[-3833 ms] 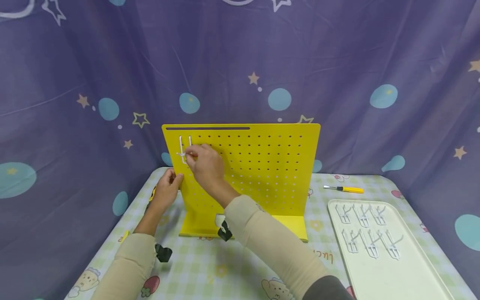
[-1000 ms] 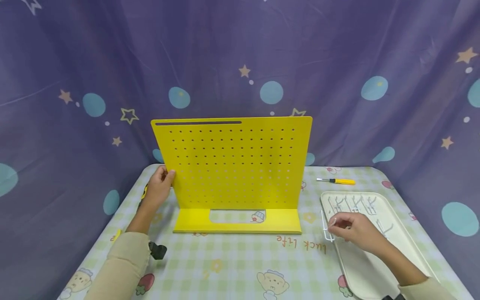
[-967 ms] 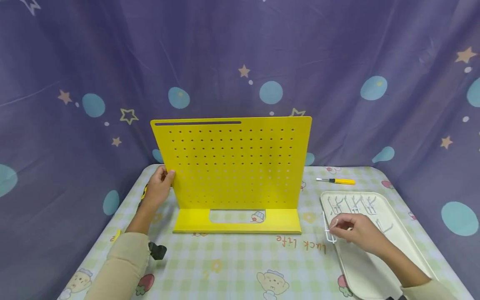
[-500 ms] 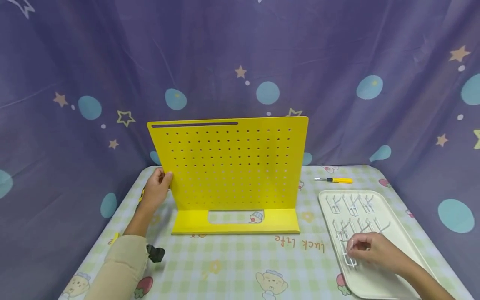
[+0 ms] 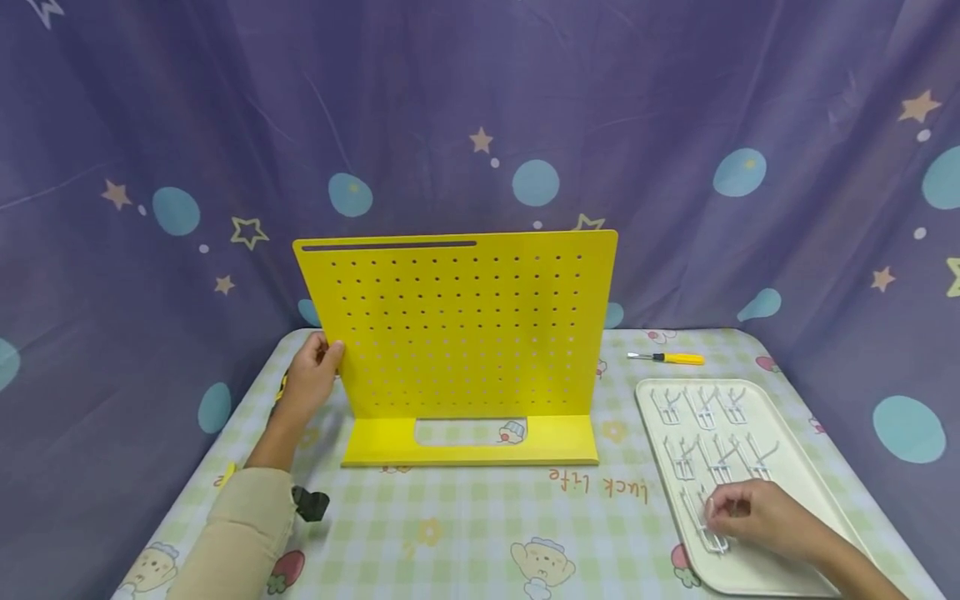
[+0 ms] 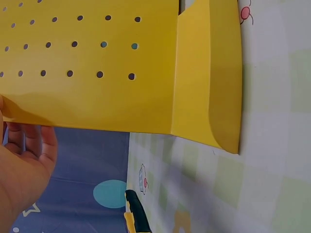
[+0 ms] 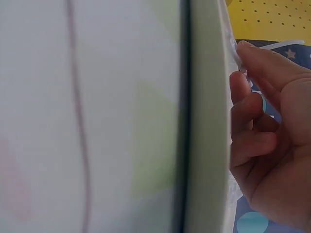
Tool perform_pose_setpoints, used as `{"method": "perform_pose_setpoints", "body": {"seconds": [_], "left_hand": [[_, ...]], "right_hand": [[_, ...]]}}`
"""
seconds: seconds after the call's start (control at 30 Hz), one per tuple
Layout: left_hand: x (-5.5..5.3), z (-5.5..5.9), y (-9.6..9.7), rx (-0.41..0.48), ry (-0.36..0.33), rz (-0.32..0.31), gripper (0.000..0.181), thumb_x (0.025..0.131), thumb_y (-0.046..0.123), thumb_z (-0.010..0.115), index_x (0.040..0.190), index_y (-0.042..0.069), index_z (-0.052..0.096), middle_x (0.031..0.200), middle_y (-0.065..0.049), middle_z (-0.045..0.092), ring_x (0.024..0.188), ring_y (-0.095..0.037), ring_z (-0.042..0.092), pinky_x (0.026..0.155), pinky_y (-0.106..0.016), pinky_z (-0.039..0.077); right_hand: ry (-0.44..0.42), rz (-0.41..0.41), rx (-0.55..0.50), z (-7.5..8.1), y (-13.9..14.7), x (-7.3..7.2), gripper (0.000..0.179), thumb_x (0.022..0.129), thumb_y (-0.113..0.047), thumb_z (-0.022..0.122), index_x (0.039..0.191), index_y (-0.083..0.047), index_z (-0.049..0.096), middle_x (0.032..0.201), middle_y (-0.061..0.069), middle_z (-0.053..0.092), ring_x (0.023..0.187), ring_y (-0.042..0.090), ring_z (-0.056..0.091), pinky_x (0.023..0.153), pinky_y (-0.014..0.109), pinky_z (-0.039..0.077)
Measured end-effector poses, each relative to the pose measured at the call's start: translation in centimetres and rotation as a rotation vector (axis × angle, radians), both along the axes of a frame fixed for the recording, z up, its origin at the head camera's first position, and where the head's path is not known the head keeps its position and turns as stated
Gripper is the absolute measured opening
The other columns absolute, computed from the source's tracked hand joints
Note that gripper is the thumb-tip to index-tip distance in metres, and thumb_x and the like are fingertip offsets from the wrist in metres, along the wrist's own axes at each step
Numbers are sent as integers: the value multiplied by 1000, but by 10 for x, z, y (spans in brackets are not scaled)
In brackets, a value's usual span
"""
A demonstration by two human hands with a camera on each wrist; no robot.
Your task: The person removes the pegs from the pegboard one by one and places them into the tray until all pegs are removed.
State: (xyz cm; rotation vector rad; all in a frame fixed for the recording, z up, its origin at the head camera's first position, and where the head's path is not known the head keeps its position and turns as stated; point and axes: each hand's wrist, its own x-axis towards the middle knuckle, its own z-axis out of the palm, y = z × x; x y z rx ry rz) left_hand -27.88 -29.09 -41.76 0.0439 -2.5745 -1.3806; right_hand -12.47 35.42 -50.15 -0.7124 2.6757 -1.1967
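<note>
A yellow pegboard [image 5: 457, 333] stands upright on its base, with no hook on its face. My left hand [image 5: 311, 375] grips its left edge, thumb in front and fingers behind; the left wrist view shows the fingers [image 6: 31, 141] past that edge. At the right, my right hand [image 5: 765, 517] is low over the cream tray [image 5: 757, 575]. Between thumb and fingertips it pinches a white wire pegboard hook [image 5: 701, 525], which lies at or just above the tray's surface. In the right wrist view the pinched wire is partly hidden behind the tray rim [image 7: 206, 121].
Two rows of similar white hooks [image 5: 705, 408] lie farther back in the tray. Behind the tray is a yellow-handled screwdriver [image 5: 678, 358]. A black-and-yellow object [image 6: 138, 213], partly seen, lies left of the board. A purple curtain [image 5: 450, 108] hangs behind the table.
A hook was on the board's upper left at first; it is off the board now. My right hand carried a hook to the tray and lowered it toward the front. My left hand stayed.
</note>
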Motion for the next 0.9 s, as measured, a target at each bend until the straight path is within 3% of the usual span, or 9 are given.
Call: {"method": "perform_pose_setpoints", "body": {"seconds": [0.43, 0.63, 0.7, 0.77, 0.9], "left_hand": [[0, 4, 3, -21, -14, -5, 47, 107, 52, 37, 115, 6, 44, 97, -12, 50, 85, -26, 52, 76, -30, 47], [7, 8, 4, -78, -40, 4, 54, 106, 53, 37, 130, 5, 43, 112, -17, 54, 97, -29, 54, 80, -34, 47], [10, 12, 7, -96, -16, 42, 54, 107, 49, 40, 136, 4, 41, 122, -18, 53, 104, -28, 55, 79, -32, 47], [14, 19, 14, -73, 39, 124, 51, 105, 43, 45, 138, 4, 41, 130, -17, 49, 108, -26, 54, 78, -27, 46], [29, 41, 31, -8, 209, 265, 42, 102, 30, 51, 135, 5, 46, 133, -15, 44, 109, -22, 52, 79, -19, 45]], "right_hand": [[9, 1, 15, -7, 7, 4, 16, 88, -14, 78, 89, -29, 72, 77, -18, 64, 68, -1, 55, 56, 21, 44], [3, -2, 62, -1, 14, 5, 16, 88, -12, 77, 93, -26, 73, 78, -20, 63, 68, -4, 55, 56, 20, 45], [-12, 3, 63, 5, 20, 4, 15, 89, -9, 75, 97, -21, 73, 80, -19, 64, 67, -4, 54, 55, 21, 45], [-1, 8, 59, 15, 27, 1, 15, 90, -6, 74, 101, -16, 72, 82, -18, 64, 67, -3, 55, 54, 21, 44], [113, -34, 108, 45, 36, -6, 16, 91, -6, 73, 105, -14, 72, 84, -18, 63, 69, -2, 56, 55, 21, 43]]}}
